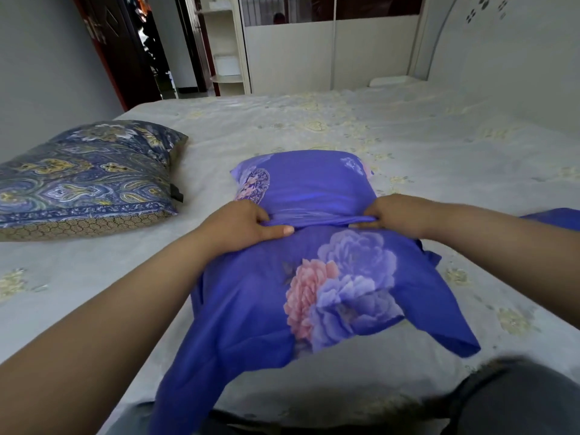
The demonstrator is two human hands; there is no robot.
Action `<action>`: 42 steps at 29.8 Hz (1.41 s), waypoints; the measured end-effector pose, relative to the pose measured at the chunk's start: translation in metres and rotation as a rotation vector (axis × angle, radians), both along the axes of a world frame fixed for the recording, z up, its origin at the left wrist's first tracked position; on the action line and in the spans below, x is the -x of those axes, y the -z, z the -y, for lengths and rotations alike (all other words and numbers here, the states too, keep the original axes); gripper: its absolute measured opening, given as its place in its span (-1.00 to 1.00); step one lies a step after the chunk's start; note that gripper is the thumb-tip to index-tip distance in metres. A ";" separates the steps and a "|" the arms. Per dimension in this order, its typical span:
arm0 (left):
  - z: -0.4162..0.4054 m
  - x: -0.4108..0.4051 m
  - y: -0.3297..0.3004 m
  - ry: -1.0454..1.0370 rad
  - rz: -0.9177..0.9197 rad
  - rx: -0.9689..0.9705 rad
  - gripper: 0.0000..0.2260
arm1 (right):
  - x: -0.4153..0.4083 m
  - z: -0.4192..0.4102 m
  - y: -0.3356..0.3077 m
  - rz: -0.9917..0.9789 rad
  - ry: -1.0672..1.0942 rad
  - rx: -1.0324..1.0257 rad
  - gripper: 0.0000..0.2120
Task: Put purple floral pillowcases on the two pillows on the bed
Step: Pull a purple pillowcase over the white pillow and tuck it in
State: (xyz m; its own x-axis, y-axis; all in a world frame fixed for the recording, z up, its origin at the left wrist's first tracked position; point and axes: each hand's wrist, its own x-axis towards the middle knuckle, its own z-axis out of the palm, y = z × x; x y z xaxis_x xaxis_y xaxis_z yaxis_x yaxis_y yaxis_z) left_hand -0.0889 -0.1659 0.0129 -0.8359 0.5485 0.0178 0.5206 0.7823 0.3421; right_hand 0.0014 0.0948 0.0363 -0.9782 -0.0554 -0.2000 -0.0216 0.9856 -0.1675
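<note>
A purple floral pillowcase (314, 183) lies in the middle of the bed, its far half filled by a pillow. Its near half (329, 284), with pink and lilac flowers, hangs loose toward me. My left hand (248, 222) and my right hand (398, 215) each pinch a bunched fold of the fabric across the middle, left and right of centre. A second pillow (84, 180) in a blue and gold paisley cover rests at the left of the bed. A corner of more purple cloth (555, 218) shows at the right edge.
The bed (345, 127) has a pale grey sheet with yellow flowers. A white headboard (502, 42) rises at the right. Beyond the bed stand a white wardrobe (314, 54), a shelf unit (226, 51) and a dark open doorway (141, 48). My knees press the near edge.
</note>
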 end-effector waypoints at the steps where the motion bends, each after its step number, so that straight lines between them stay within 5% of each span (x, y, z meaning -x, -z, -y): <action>1: 0.010 -0.001 0.003 0.045 -0.015 -0.051 -0.38 | -0.006 -0.003 0.007 -0.071 -0.004 -0.018 -0.59; 5: 0.047 0.009 0.017 0.044 -0.032 -0.239 -0.65 | -0.021 -0.013 0.023 -0.162 0.101 0.232 -0.74; 10: 0.025 0.002 0.041 -0.392 0.078 -0.424 -0.72 | -0.025 -0.011 0.023 0.332 0.413 0.965 -0.76; 12: 0.009 0.004 0.043 -0.486 0.193 -0.490 -0.72 | -0.019 -0.005 0.031 0.137 0.453 1.157 -0.86; 14: -0.003 0.006 0.034 -0.529 0.185 -0.589 -0.71 | -0.011 -0.001 0.037 -0.237 0.432 1.063 -0.91; 19: -0.008 -0.005 -0.002 -0.481 -0.451 -1.120 -0.65 | -0.007 0.015 0.054 -1.128 0.142 0.682 -0.81; 21: 0.001 0.015 -0.009 -0.449 -0.456 -0.921 -0.73 | -0.004 0.021 0.052 -1.110 0.145 0.631 -0.83; 24: 0.020 0.049 -0.003 -0.490 0.042 -0.332 -0.70 | 0.006 0.017 0.048 -0.599 0.388 0.472 -0.75; 26: 0.017 0.046 0.003 -0.477 -0.047 -0.100 -0.64 | 0.011 0.018 0.056 -0.480 0.425 0.507 -0.63; 28: -0.007 0.017 0.009 -0.278 -0.403 -0.148 -0.66 | 0.009 0.022 0.068 -0.578 0.479 0.600 -0.57; 31: -0.051 -0.040 0.018 0.081 -0.372 -0.136 -0.51 | -0.002 0.026 0.084 -0.697 0.521 0.832 -0.71; 34: -0.063 -0.065 0.036 0.080 -0.396 -0.036 -0.41 | -0.033 0.033 0.099 -0.766 0.600 1.055 -0.86; 36: -0.064 -0.065 0.041 0.065 -0.342 -0.066 -0.51 | -0.057 0.034 0.118 -0.746 0.581 1.072 -0.91; 40: -0.067 -0.062 0.045 0.063 -0.421 -0.124 -0.71 | -0.093 0.032 0.144 -0.520 0.501 1.270 -0.71; 42: -0.074 -0.065 0.050 0.040 -0.512 -0.101 -0.75 | -0.105 0.030 0.154 -0.502 0.542 1.144 -0.66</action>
State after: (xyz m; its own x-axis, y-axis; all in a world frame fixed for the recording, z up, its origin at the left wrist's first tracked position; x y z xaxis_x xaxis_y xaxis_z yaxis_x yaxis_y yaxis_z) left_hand -0.0239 -0.0921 -0.0367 -0.6846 0.5538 0.4738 0.6696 0.7347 0.1088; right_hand 0.1065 0.0645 -0.1173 -0.8832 0.4622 0.0795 0.0198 0.2060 -0.9783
